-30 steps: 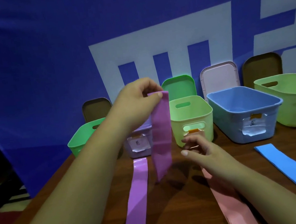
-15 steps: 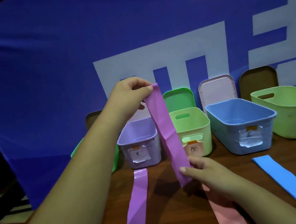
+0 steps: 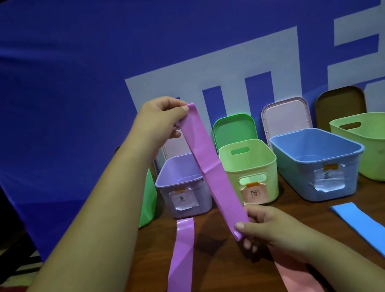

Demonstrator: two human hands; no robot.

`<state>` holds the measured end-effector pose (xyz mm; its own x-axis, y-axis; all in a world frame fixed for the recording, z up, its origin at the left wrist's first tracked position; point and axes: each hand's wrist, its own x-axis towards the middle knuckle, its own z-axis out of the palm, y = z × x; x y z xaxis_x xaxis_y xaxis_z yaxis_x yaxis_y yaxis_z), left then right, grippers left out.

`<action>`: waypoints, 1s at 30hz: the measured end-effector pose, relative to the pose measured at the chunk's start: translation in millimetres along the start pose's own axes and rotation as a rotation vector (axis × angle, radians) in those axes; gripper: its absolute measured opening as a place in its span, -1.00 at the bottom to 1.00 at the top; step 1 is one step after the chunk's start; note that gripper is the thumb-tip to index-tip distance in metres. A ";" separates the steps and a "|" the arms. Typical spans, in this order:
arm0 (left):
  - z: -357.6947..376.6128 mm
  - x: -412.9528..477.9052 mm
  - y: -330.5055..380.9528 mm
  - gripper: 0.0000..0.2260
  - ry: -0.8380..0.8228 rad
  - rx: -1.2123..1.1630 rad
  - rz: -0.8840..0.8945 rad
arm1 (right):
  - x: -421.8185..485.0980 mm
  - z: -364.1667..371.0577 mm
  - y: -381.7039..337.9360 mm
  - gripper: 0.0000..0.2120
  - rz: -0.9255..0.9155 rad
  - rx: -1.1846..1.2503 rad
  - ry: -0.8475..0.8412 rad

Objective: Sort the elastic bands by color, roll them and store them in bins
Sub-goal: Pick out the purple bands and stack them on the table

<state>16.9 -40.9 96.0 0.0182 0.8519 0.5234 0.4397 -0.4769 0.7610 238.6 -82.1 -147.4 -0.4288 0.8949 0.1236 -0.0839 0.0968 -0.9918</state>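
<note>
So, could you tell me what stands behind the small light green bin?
A green lid stands upright behind the bin; the bin covers its lower part.

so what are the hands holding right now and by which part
One purple elastic band, held by both ends: the left hand pinches its upper end and the right hand pinches its lower end.

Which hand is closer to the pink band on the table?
Right. The right hand is just above the pink band, pinching the lower end of the held purple band; the left hand is high up to the left, pinching its top end.
</note>
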 end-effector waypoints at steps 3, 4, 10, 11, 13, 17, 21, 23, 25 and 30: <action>-3.3 3.6 -1.3 -0.92 0.026 0.016 -0.014 | 0.7 -1.8 0.6 -0.89 -0.011 0.033 -0.002; -4.6 4.8 -2.8 -0.92 0.036 0.026 -0.021 | 1.4 -1.6 1.3 -0.90 -0.014 0.040 0.001; -11.1 10.3 -18.5 -0.93 0.080 0.056 -0.082 | 6.6 -5.5 8.7 -0.89 -0.044 0.056 0.033; -12.0 10.7 -21.0 -0.93 0.091 0.061 -0.089 | 6.8 -6.3 9.0 -0.93 -0.053 0.049 0.039; -14.7 11.2 -26.2 -0.93 0.116 0.072 -0.111 | 7.1 -6.0 7.9 -0.95 -0.052 0.046 0.078; -22.9 4.5 -40.6 -0.93 0.179 0.043 -0.145 | 10.2 -6.3 10.6 -0.88 0.001 0.176 0.173; -38.9 -16.3 -56.4 -0.76 0.203 0.031 -0.189 | 12.4 -14.1 6.5 -0.95 0.005 0.125 0.284; -45.7 -31.1 -60.7 -0.76 0.174 -0.010 -0.210 | 13.3 -20.6 8.4 -0.92 0.029 0.154 0.315; -51.5 -47.9 -64.3 -0.76 0.144 -0.061 -0.232 | 16.1 -26.0 11.8 -0.82 0.049 0.180 0.342; -70.0 -95.4 -74.6 -0.73 0.123 -0.060 -0.259 | 24.3 -27.2 15.7 -0.73 0.071 0.235 0.401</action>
<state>-80.5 -101.7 16.2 -0.1984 0.9160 0.3486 0.3618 -0.2621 0.8946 251.3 -47.0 -160.9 -0.0638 0.9979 -0.0127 -0.2877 -0.0306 -0.9572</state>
